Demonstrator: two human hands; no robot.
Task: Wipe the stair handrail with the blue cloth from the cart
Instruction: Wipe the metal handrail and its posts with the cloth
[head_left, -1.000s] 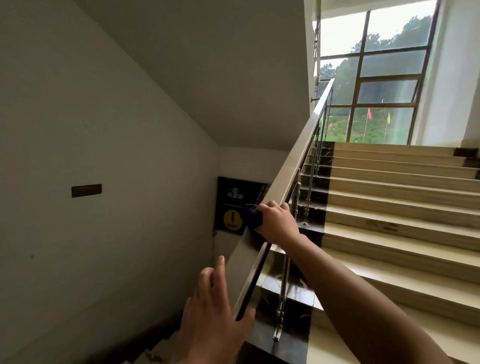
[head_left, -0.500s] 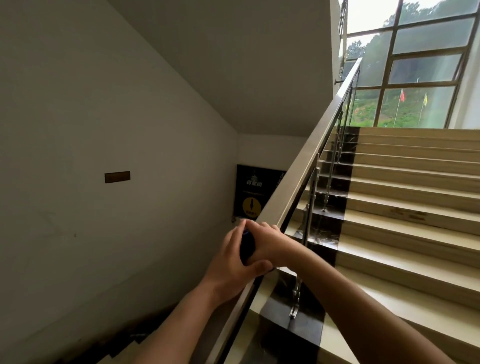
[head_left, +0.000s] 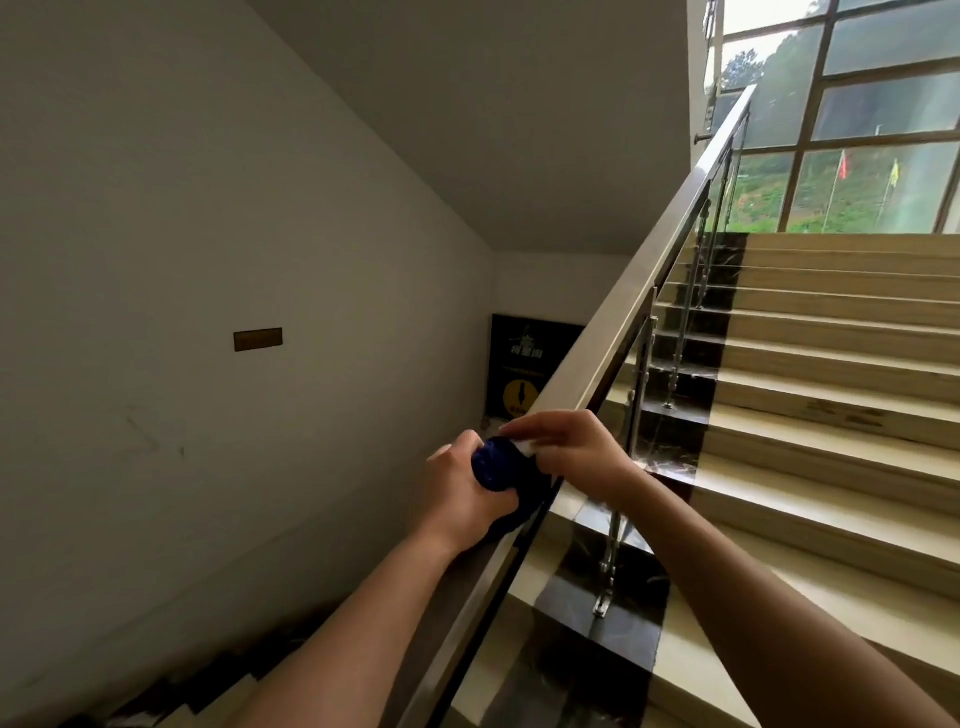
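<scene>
Low in the middle of the frame, the cloth (head_left: 496, 465) sits bunched into a dark blue wad on the rail (head_left: 623, 296), at the spot where both hands meet. The left hand (head_left: 460, 493) comes up from the lower left with its fingers (head_left: 445, 451) curled round the wad's left and under side, gripping it against the rail. The right hand (head_left: 576, 447) reaches in from the lower right; its fingers (head_left: 530, 423) lie over the top of the cloth and pinch it at a small white patch, with the thumb hidden. The wad is rounded, so it shows no clear long axis. Its bulge faces the upper left, and a darker fold trails down toward the lower right across the rail's edge. The rail itself runs as a long straight bar from the bottom centre up to the upper right, toward the window (head_left: 857, 130). Stairs (head_left: 831, 395) climb at the right, and a black sign (head_left: 519, 358) stands behind the hands.
</scene>
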